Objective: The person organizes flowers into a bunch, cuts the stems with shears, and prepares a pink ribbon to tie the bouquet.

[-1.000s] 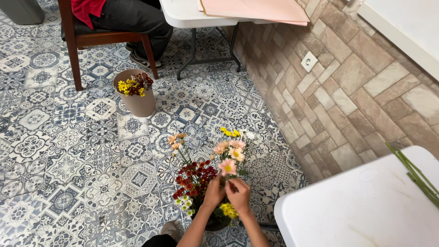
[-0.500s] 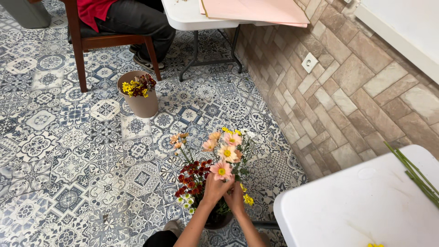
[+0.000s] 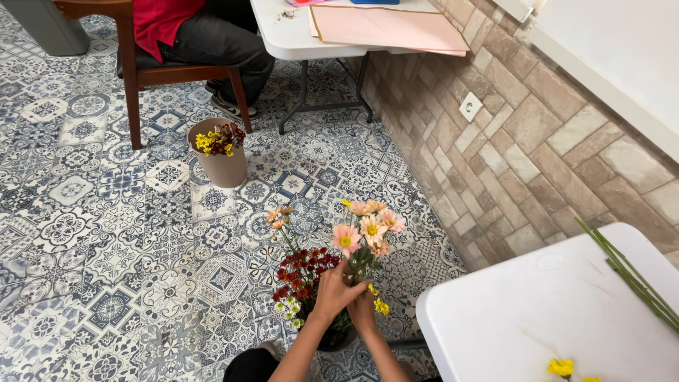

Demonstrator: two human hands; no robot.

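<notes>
The pink flowers (image 3: 366, 230) stand in a small bunch just above the hands, their stems running down between them. The left hand (image 3: 336, 291) is closed around those stems, fingers curled tight. The right hand (image 3: 363, 311) sits just beside and below it, touching it, fingers wrapped about the lower stems; how firmly it grips cannot be told. Both hands are low over the floor (image 3: 106, 247), at the mouth of a dark pot (image 3: 338, 341), mostly hidden under the blooms.

Left of the hands, in the same pot, is a clump of dark red flowers (image 3: 300, 272), with a few pale orange flowers (image 3: 277, 216) rising above it and small white flowers (image 3: 288, 305) at its lower edge. Small yellow flowers (image 3: 379, 304) hang just right of the hands.

To the right of the hands stands a white worktop (image 3: 523, 318); green stems (image 3: 633, 276) lie across its far corner, and a yellow bloom (image 3: 561, 366) lies at its near edge.

Well beyond the hands, a tan bucket (image 3: 223, 166) holds yellow and dark red flowers. Farther off, a person (image 3: 205, 35) sits on a wooden chair (image 3: 131, 78) by a white table (image 3: 290, 35) bearing pink paper (image 3: 389, 28). A brick wall (image 3: 509, 141) runs along the right.
</notes>
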